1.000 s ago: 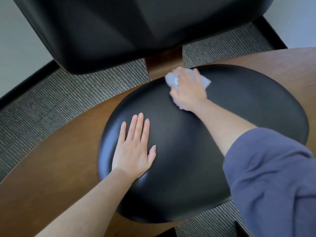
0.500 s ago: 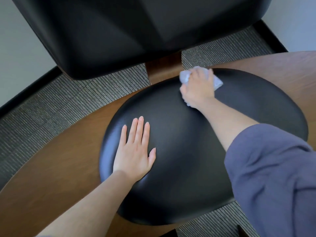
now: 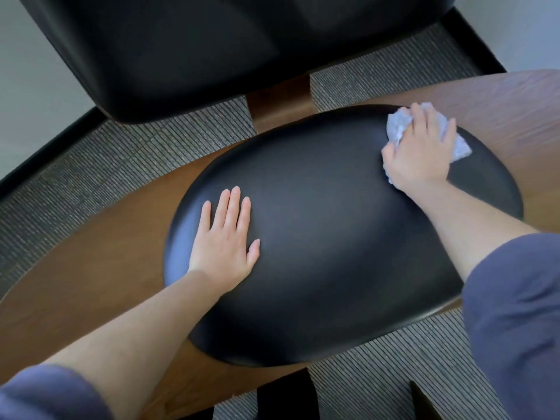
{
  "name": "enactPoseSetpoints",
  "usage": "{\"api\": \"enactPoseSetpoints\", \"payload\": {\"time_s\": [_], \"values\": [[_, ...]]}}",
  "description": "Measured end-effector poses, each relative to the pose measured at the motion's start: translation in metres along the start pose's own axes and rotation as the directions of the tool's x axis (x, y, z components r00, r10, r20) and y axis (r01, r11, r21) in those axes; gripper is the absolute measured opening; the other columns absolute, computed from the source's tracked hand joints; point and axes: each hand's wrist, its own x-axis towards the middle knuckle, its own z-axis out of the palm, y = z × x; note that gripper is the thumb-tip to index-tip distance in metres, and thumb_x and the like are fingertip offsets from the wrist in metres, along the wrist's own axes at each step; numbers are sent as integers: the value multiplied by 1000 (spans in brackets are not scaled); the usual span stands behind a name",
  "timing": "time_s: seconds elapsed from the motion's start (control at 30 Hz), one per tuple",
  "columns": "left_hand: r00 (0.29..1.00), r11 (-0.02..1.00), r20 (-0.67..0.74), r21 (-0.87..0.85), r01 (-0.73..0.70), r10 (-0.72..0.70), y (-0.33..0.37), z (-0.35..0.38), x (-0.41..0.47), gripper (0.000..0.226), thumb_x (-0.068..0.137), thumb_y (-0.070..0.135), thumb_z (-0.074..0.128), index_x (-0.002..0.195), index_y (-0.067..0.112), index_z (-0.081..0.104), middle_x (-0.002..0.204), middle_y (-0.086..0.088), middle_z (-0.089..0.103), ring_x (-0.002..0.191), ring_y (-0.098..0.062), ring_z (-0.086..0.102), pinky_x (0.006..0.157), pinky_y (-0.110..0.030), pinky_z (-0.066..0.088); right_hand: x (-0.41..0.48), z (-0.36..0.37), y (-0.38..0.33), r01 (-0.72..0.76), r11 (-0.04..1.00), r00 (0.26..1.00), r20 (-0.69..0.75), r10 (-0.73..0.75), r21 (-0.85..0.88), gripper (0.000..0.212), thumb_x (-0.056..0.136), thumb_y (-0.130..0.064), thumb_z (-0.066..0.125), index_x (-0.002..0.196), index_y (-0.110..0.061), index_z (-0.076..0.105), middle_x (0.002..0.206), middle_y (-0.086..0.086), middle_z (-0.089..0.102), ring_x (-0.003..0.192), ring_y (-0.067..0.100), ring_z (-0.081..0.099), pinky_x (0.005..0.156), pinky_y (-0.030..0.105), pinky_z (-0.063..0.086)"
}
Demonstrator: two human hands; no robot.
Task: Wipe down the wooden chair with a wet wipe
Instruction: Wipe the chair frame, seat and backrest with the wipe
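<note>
Grey ribbed carpet (image 3: 106, 165) covers the floor, with a black skirting strip (image 3: 45, 153) along the pale wall at the far left. On it stands the wooden chair (image 3: 91, 283), its brown curved shell spreading wide to both sides. A large black backrest (image 3: 227, 50) rises at the far edge of the chair on a narrow wooden spine (image 3: 278, 107). A rounded black seat pad (image 3: 333, 237) fills the middle of the shell. Both forearms reach in from the near edge, and their blue sleeves (image 3: 515, 313) are pushed up above the elbow. The left hand (image 3: 224, 241) lies flat on the pad's left part, palm down, fingers straight and close together, holding nothing. The right hand (image 3: 421, 153) is at the pad's far right edge, just beside the bare wood. Its fingers are bent over and gripping the crumpled white wet wipe (image 3: 397, 128), pressing it onto the pad.
</note>
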Motion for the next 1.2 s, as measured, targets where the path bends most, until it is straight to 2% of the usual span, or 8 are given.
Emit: {"api": "enactPoseSetpoints", "payload": {"time_s": [0.17, 0.33, 0.57, 0.8, 0.9, 1.03, 1.13, 1.2], "values": [[999, 999, 9, -22, 38, -38, 24, -20, 24, 84, 92, 66, 19, 155, 17, -8, 162, -11, -13, 149, -31, -12, 116, -61, 3, -27, 4, 10, -140, 990, 990, -12, 140, 25, 69, 91, -32, 43, 150, 0, 26, 157, 14, 25, 147, 32, 15, 116, 59, 13], [971, 985, 199, -89, 150, -130, 34, -33, 59, 105, 77, 88, 17, 149, 24, -25, 159, -8, -27, 146, -34, -22, 109, -71, 2, -35, 0, 27, -88, 995, 996, 11, 89, -46, 72, 92, -36, 41, 151, 0, 23, 161, 12, 18, 149, 31, 11, 117, 59, 9], [934, 987, 338, -71, 147, -115, 35, -25, 62, 111, 74, 89, 13, 145, 18, -33, 152, -13, -38, 141, -39, -31, 109, -72, -4, -28, 3, 23, -53, 996, 996, 74, 58, -68, 74, 92, -40, 33, 154, -4, 16, 161, 13, 16, 149, 32, 9, 118, 59, 5], [886, 983, 446, -63, 174, -129, 31, -30, 70, 109, 73, 90, 17, 132, 21, -43, 148, -12, -46, 138, -38, -37, 108, -72, -8, 21, 2, -9, -60, 998, 998, 8, 59, 35, 65, 87, -36, 29, 137, 3, 45, 139, 15, 46, 135, 35, 34, 115, 57, 17], [872, 982, 473, -59, 177, -129, 32, -32, 72, 108, 74, 90, 17, 130, 21, -44, 146, -12, -48, 137, -38, -39, 108, -72, -9, 43, 0, -32, 7, 999, 1000, 22, -7, 31, 56, 89, -36, 34, 124, 2, 54, 122, 15, 57, 119, 35, 45, 108, 53, 27], [868, 981, 480, -66, 181, -128, 32, -30, 73, 108, 74, 90, 16, 130, 20, -45, 144, -12, -50, 136, -38, -40, 106, -72, -10, 58, -3, -81, 169, 985, 985, 42, -170, 13, 55, 83, -40, 24, 108, -7, 60, 107, 10, 61, 100, 28, 50, 94, 45, 32], [858, 982, 496, -52, 184, -134, 31, -30, 73, 109, 73, 91, 15, 130, 19, -45, 143, -12, -51, 135, -38, -41, 104, -72, -12, 56, -9, -122, 363, 929, 931, 4, -364, 67, 42, 77, -36, 17, 85, -16, 53, 90, 4, 63, 79, 22, 47, 81, 38, 32], [847, 981, 515, -51, 188, -136, 33, -32, 73, 110, 73, 91, 16, 130, 19, -45, 142, -12, -52, 134, -38, -42, 104, -73, -12, 51, -7, -140, 480, 869, 875, 10, -485, 120, 37, 82, -37, 25, 89, -15, 54, 95, 3, 64, 85, 22, 50, 88, 38, 33]]}}
